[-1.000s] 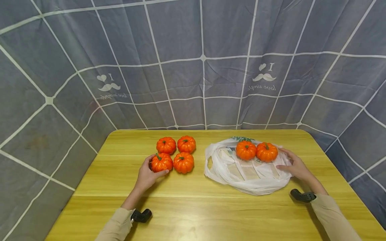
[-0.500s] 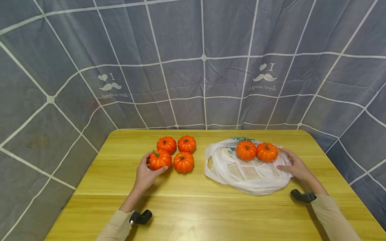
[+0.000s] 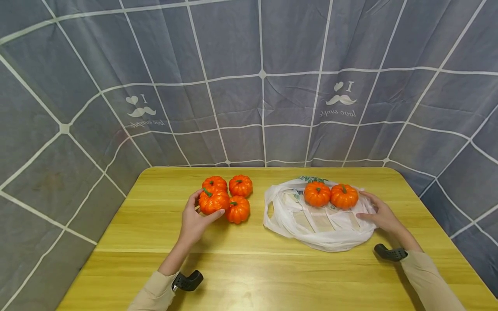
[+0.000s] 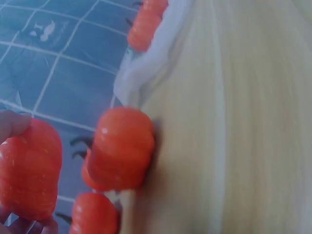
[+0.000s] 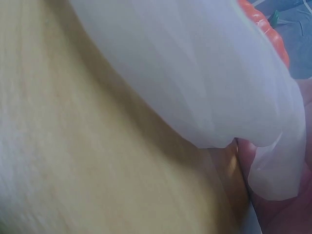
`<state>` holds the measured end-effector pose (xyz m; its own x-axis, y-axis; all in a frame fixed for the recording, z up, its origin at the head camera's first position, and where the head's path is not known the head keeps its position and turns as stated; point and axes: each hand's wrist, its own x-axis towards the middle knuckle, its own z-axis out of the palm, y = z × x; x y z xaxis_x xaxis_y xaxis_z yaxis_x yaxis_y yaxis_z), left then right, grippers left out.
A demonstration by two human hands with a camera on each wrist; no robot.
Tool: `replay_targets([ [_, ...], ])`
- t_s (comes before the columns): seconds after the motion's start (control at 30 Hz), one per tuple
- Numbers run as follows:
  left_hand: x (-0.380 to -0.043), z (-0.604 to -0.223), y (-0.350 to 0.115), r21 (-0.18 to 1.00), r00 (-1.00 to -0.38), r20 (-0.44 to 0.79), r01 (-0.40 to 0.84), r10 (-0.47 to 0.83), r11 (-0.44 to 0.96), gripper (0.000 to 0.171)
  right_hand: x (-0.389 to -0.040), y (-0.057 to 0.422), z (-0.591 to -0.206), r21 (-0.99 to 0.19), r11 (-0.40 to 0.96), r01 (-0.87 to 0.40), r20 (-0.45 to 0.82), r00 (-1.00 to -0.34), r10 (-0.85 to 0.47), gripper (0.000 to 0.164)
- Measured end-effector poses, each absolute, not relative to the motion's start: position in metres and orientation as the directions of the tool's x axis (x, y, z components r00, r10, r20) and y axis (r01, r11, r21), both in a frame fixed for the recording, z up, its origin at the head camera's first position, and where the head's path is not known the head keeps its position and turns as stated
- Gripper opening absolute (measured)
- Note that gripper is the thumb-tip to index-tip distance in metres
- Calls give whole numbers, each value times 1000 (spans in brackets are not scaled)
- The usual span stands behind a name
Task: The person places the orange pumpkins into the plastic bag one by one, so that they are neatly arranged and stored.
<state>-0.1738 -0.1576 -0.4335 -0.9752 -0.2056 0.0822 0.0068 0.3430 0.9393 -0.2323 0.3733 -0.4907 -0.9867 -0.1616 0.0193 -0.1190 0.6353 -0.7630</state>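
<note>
Left hand (image 3: 193, 222) grips an orange pumpkin (image 3: 214, 201); right hand (image 3: 383, 216) holds a plastic bag (image 3: 342, 238)

The left grip is clamped on the pumpkin, its thumb along the near side and its fingers round the left. The pumpkin appears raised off the wooden surface (image 3: 272, 276), its green stem tipped toward the upper left. In the head view it partly covers the back-left pumpkin (image 3: 214, 183) and just overlaps the front-right pumpkin (image 3: 238, 210); whether they touch is hard to tell. The back-right pumpkin (image 3: 241, 186) stands close by these two.

The right grip is on the bag's right edge, thumb and fingers curved round it. The right wrist view shows a fold of thin white plastic hanging over part of that hand; how firmly it is pinched cannot be told.

The bag lies on the right half of the surface, its loop handle toward the left and green print at its far edge. Two more pumpkins (image 3: 317, 194) sit side by side on the far part of it, near the right fingers.

Both arms wear beige sleeves (image 3: 432, 276), with a black device (image 3: 188, 281) at each wrist. Behind the surface hangs a grey cloth (image 3: 233, 43) with white grid lines and mirrored lettering.
</note>
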Motion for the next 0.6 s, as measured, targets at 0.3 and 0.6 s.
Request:
replay_targets([
  [0.3,-177,-422,-132,947,-978,109,49,-177,316,88,-235,375,-492,-788,607,-107,14,-988,-156,81],
  [0.6,-187,-418,-98,953,-976,164,120,-141,278,86,-235,375,-491,-783,612,-111,16,-987,-159,81],
])
